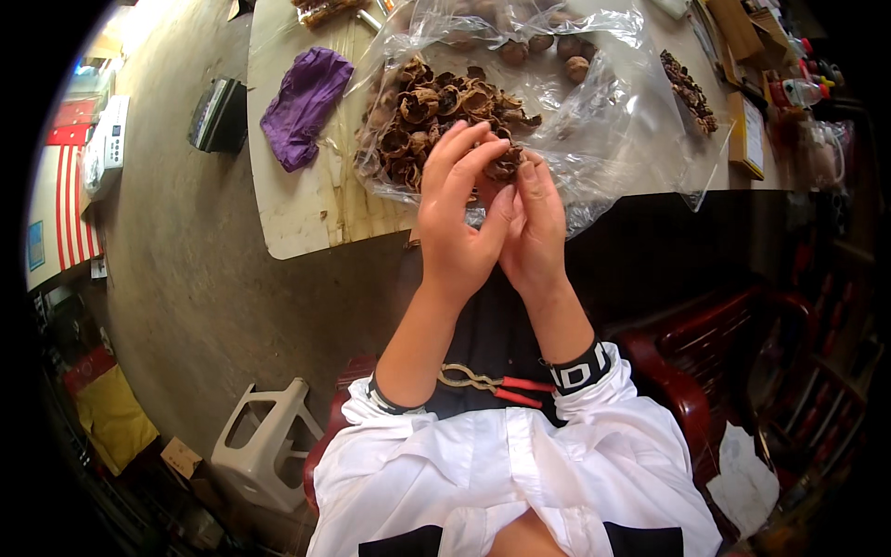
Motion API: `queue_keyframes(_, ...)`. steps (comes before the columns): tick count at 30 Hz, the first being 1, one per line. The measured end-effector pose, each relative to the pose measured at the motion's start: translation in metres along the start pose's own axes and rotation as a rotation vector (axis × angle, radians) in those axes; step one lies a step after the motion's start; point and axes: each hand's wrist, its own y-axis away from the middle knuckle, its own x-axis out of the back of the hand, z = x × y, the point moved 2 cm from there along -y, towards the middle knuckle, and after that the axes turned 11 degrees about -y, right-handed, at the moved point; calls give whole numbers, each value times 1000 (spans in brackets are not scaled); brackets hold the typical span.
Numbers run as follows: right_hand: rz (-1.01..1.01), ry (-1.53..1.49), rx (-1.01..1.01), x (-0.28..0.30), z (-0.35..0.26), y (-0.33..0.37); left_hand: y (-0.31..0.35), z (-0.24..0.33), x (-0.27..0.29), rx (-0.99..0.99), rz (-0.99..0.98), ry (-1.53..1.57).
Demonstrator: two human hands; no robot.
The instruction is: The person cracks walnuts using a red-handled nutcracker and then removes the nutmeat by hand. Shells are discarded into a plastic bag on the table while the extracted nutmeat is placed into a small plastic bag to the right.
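Note:
My left hand (458,218) and my right hand (536,218) come together over the near edge of the table. Between their fingertips is a brown, cracked piece of walnut shell (504,165). The right thumb and fingers press on its right side, while the curved left fingers reach over it from the left. My palms hide any kernel inside. Just beyond the fingers, a heap of broken walnut shells (418,107) lies on a clear plastic bag (594,139). Several whole walnuts (576,68) rest at the bag's far side.
A crumpled purple bag (304,107) lies left on the table (306,218). Walnut kernels (687,93) are piled at the right. Red-handled pliers (501,383) rest on my lap. A plastic stool (264,441) stands lower left, a dark red wooden chair (687,390) lower right.

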Motion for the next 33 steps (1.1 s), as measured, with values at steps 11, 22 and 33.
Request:
queue_keyframes(11, 53, 398, 184, 8, -6, 5, 2, -5, -5, 161, -143, 410)
queue_keyframes(22, 12, 781, 474, 6, -6, -1, 6, -6, -6, 159, -143, 483)
queue_keyframes(33, -45, 568, 460, 3, -9, -3, 5, -6, -5, 174, -97, 396)
